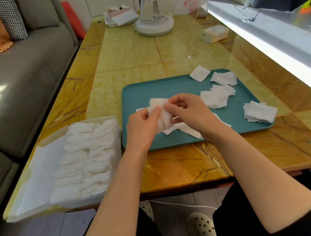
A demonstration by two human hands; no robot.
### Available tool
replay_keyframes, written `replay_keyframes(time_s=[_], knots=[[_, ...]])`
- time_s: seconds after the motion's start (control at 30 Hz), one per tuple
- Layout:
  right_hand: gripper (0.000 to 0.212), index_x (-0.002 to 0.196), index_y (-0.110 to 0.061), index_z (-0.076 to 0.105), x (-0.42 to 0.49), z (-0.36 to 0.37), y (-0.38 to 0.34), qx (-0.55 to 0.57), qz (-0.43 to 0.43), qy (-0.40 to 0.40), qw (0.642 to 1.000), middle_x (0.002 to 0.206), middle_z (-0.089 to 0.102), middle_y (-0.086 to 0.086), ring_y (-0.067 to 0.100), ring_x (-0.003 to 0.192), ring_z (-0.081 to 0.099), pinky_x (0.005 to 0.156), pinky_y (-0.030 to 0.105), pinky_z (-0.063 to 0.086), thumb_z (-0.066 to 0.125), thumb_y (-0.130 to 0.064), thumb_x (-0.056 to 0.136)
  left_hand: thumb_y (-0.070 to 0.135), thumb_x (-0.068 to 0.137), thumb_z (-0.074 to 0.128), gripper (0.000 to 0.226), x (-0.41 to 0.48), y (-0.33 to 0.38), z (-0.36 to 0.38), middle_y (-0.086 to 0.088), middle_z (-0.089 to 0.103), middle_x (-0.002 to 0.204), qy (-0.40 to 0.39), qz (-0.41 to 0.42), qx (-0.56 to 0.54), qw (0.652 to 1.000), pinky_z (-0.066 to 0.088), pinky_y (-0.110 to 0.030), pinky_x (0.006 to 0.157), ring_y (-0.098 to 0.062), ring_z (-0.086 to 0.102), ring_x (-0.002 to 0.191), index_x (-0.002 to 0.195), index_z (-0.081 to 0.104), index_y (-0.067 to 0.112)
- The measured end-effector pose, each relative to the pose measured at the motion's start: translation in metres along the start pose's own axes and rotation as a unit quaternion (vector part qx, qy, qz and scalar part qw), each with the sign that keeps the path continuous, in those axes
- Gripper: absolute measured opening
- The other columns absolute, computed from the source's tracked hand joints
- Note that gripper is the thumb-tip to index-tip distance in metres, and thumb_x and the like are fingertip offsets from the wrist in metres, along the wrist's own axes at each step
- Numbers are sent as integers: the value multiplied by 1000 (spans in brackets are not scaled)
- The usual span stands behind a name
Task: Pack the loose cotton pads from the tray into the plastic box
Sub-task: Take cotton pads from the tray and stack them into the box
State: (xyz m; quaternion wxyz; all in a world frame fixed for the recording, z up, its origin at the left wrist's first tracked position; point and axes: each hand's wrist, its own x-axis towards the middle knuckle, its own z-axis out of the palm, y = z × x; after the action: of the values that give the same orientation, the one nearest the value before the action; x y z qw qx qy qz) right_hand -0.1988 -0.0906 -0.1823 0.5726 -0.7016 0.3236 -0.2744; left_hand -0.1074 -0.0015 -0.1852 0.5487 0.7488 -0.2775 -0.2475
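Note:
A teal tray [140, 92] lies on the yellow marble table with several loose white cotton pads [259, 112] scattered over its right half. Above the tray's left part, my left hand [141, 124] and my right hand [186, 110] both pinch a small stack of cotton pads [159, 107] between them. More pads lie under my right wrist. At the table's left front corner stands the clear plastic box [40, 169], its right side filled with rows of packed pads [86, 160] and its left side bare.
One pad [200, 73] overhangs the tray's far rim. Farther back stand a white fan base [155, 25], a small tissue pack [214, 33] and a white box of papers [120, 18]. A grey sofa [11, 85] runs along the left; a window sill borders the right.

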Motion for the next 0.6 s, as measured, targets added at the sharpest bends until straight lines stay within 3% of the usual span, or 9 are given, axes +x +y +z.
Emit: replay_keyframes(time_s=[0.13,0.2,0.3,0.4,0.47,0.6], knots=[[12,96,-3,61,2,0,2,-1,10,13,1000,89,64,15,13,68,59,55,14,51,59,-13,92,25,94,54,34,2,-4,1,-25,67,97,9,10,17,1000,42,-37,68,-21,55,76,95,66,-6],[6,88,-10,58,3,1,3,-25,0,38,999,82,62,6,11,67,57,56,13,50,62,-14,90,26,95,54,34,3,-5,2,-24,67,97,8,9,16,1000,45,-40,70,-22,57,78,96,67,-5],[17,77,-21,54,3,0,5,-93,-66,95,989,73,56,-7,3,65,50,61,12,43,68,-14,84,27,95,54,35,5,-8,2,-25,67,97,16,8,19,1000,44,-38,70,-22,56,77,95,67,-6],[10,81,-20,61,1,3,5,-117,-96,71,986,75,60,-9,4,68,54,63,15,47,70,-25,84,29,94,55,38,7,-10,1,-26,67,95,27,12,16,999,46,-42,71,-22,56,75,94,65,-8],[21,87,-18,66,-1,6,7,-144,-95,48,984,81,66,-7,7,73,60,64,20,52,71,-37,81,31,93,55,40,6,-10,1,-26,66,88,28,13,11,999,44,-40,68,-21,54,73,90,64,-8],[25,92,-15,72,-1,6,5,-174,-115,37,977,83,70,-6,2,76,64,73,14,51,72,-38,81,44,75,55,54,5,-9,-3,-9,54,71,25,9,-8,1000,37,-35,65,-17,48,69,85,61,-9]])
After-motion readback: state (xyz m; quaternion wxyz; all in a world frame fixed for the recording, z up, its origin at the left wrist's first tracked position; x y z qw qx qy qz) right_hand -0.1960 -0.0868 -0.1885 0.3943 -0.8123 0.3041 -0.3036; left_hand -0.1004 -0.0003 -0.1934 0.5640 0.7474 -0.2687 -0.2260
